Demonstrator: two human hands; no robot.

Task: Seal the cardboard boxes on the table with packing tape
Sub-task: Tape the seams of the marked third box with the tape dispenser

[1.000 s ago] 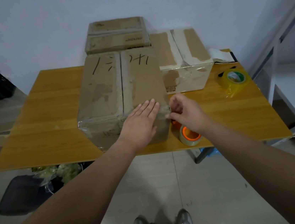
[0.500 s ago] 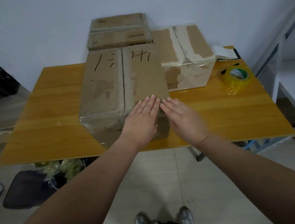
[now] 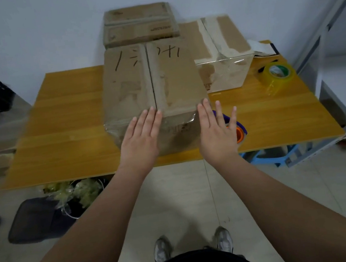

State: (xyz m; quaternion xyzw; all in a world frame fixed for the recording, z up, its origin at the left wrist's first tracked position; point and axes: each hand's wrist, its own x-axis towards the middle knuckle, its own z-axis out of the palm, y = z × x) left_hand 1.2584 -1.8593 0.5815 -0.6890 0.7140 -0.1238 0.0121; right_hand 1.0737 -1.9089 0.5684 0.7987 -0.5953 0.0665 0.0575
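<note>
Matte cardboard box (image 3: 153, 83) centred on wooden table (image 3: 68, 122), near edge film-glossy. Left hand (image 3: 141, 138) flat on that edge. Right hand (image 3: 217, 132) splayed, empty, at 3 o'clock, masking orange dispenser (image 3: 241, 133). Yellow roll (image 3: 277, 74) at 2 o'clock.

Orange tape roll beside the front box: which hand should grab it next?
Probably right. The right hand is open directly above the orange tape roll; the left hand rests flat on the front box, farther from it.

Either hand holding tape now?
No, left hand and right hand are open, fingers straight, by the near box; the orange tape roll lies on the table.
</note>
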